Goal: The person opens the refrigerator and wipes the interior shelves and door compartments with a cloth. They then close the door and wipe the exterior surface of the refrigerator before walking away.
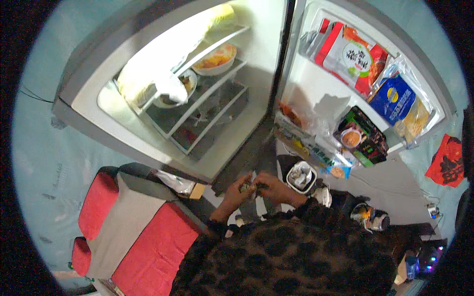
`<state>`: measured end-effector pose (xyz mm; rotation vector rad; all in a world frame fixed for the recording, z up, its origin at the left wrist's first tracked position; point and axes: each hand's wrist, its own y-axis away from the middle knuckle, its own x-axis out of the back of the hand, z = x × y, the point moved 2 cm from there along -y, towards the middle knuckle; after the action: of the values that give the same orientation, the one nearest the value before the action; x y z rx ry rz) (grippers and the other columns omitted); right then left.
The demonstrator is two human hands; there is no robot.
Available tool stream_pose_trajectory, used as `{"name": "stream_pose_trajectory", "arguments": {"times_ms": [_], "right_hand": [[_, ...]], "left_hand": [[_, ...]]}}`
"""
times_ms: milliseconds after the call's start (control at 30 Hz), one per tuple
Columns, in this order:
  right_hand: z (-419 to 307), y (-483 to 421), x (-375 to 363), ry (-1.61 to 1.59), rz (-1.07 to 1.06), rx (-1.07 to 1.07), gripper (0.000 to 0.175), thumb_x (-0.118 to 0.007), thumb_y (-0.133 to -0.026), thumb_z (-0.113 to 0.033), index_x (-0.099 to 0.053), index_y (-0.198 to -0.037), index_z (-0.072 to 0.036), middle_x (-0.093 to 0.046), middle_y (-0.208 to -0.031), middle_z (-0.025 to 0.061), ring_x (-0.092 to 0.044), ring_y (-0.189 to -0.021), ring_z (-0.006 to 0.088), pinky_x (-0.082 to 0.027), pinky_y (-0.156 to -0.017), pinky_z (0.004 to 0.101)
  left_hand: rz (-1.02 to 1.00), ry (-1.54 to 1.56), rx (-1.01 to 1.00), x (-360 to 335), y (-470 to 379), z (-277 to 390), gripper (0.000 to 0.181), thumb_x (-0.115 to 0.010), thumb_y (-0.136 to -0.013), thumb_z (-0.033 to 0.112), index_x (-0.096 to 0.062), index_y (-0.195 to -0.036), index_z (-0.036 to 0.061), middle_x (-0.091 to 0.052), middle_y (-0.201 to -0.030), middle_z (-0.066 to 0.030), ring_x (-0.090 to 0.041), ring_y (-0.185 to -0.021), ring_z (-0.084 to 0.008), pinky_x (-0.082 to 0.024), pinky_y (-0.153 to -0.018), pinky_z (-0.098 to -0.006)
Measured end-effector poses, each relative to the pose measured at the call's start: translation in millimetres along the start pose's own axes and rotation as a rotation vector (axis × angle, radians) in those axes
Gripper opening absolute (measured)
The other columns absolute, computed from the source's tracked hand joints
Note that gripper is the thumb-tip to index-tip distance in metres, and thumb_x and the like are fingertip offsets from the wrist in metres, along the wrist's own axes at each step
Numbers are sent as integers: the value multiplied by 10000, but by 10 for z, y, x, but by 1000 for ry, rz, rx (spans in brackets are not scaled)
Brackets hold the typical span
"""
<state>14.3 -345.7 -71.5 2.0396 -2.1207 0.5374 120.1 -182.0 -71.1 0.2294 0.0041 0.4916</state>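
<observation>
My left hand (236, 193) and my right hand (276, 189) come together low in front of the open refrigerator (222, 162). Their fingers are curled close to each other. Small dark greenish pieces (244, 187) show at the fingertips of both hands, too blurred to name. Just right of my right hand sits a white plastic basin (314, 181) with crumpled whitish material in it. The refrigerator door (309, 87) stands wide to the right. Inside the lit compartment, bowls of food (218, 61) rest on the shelves beside a pale leafy cabbage (222, 16).
Food packets fill the door racks, among them a red-and-white packet (355, 55), a blue bag (394, 96) and a black packet (363, 138). A red-and-grey sofa (155, 244) stands at left. An open container (370, 218) lies at right, near a grey floor (396, 185).
</observation>
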Motion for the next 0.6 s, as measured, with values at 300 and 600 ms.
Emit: {"name": "stream_pose_trajectory", "arguments": {"times_ms": [300, 600], "right_hand": [[433, 696, 564, -339, 129, -392, 476, -635, -953, -180, -451, -1373, -49, -458, -1359, 95, -550, -1185, 225, -471, -990, 363], [1863, 2971, 1275, 337, -106, -381, 342, -605, -940, -351, -632, -1160, -91, -641, -1074, 145, -627, -916, 348, -515, -759, 454]], "left_hand": [[104, 543, 216, -349, -397, 25, 462, -602, -960, 347, -534, -1329, 77, -636, -1179, -91, -603, -1056, -161, -502, -895, -273], [330, 597, -273, -42, -1087, 957, 524, -621, -919, 151, -403, -1389, 72, -589, -1225, -97, -591, -1061, -198, -496, -900, -289]]}}
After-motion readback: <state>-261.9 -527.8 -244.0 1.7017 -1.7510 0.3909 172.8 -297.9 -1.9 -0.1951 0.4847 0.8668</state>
